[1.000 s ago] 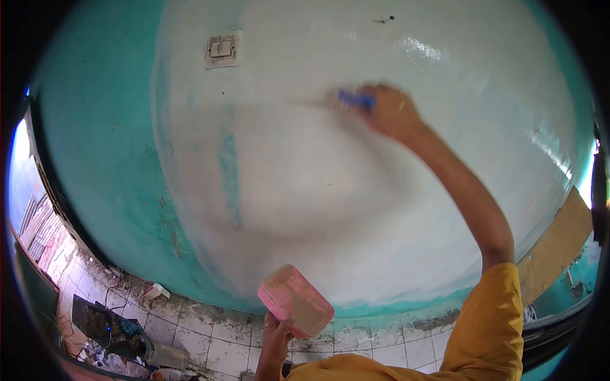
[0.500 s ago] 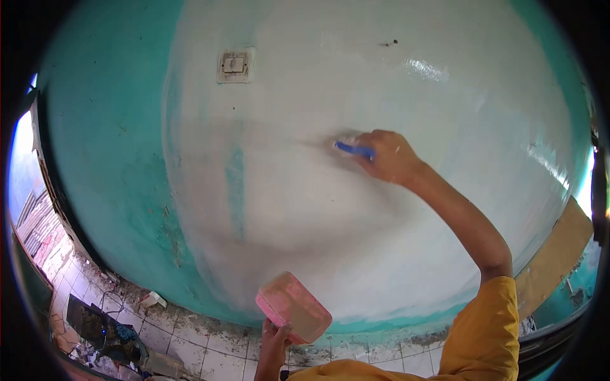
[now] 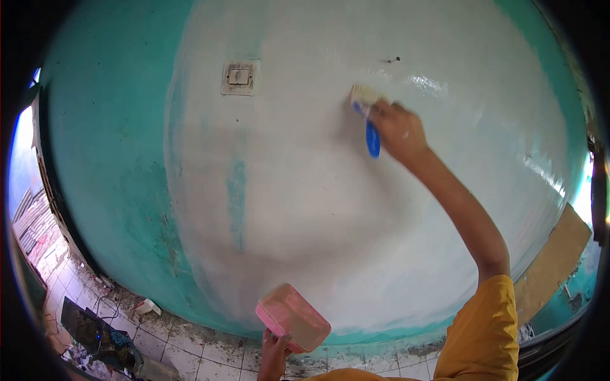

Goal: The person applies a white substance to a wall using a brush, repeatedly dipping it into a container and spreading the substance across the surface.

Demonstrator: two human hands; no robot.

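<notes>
- Up on the wall (image 3: 318,209), the right hand (image 3: 397,130) was raised high, with the arm stretched nearly straight from the yellow sleeve (image 3: 483,330) at lower right and the elbow only slightly bent.
- Right-hand fingers were closed round the upper part of a paintbrush (image 3: 371,134). Its pale bristles pointed up and lay against the wall, and the blue handle end hung down below the hand.
- Paintbrush sat right of the switch plate (image 3: 240,77), well apart from it, and just below-left of a small dark mark (image 3: 394,60) on the wall.
- Left hand (image 3: 274,349) was low at the bottom edge of view, fingers pinching the near edge of a pink tub (image 3: 293,317) from below.
- Pink tub was tilted, with its broad face toward the camera and smeared pale. Contents couldn't be made out.
- Pink tub was held clear of the wall, well apart from the paintbrush.
- Wall: the middle area was coated white, with a glossy sheen at upper right. Teal showed on the left side, along the bottom edge, and as one vertical streak (image 3: 236,203) below the switch plate.
- Room: a grimy tiled floor (image 3: 210,352) met the foot of the wall. A small white box (image 3: 147,307) lay on the tiles near the wall, and dark clutter (image 3: 95,330) sat further left, too blurred to identify.
- A brown board (image 3: 553,254) leaned at the right edge, and a bright doorway opening (image 3: 22,146) showed at far left.
</notes>
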